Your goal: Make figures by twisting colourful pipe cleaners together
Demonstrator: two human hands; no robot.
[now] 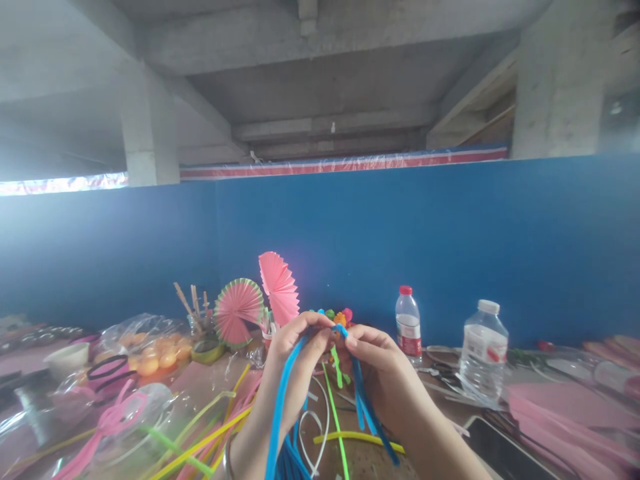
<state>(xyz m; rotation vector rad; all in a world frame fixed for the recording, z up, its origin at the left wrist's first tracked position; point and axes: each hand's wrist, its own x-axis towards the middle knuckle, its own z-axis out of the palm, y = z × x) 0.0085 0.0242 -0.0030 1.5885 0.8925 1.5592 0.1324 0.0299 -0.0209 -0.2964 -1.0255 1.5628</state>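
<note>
Blue pipe cleaners (361, 393) hang from the fingers of both hands, raised above the table in the middle of the view. My left hand (305, 350) pinches the blue strands near their bend, and one long strand drapes down over its back. Close beside it, my right hand (380, 357) grips the same bend between thumb and fingers, with several ends dangling below. More blue pipe cleaners (289, 460) lie beneath the left wrist. A green pipe cleaner (336, 413), a yellow one (360, 439) and a white loop (320, 430) lie under the hands.
Pink folded paper fans (239, 310) stand behind my left hand. Orange balls in a plastic bag (163, 353) and a pink pipe-cleaner bow (117, 417) lie left. Right are a red-capped bottle (409, 323), a larger bottle (484, 353), a dark phone-like slab (503, 450) and pink sheets (570, 413).
</note>
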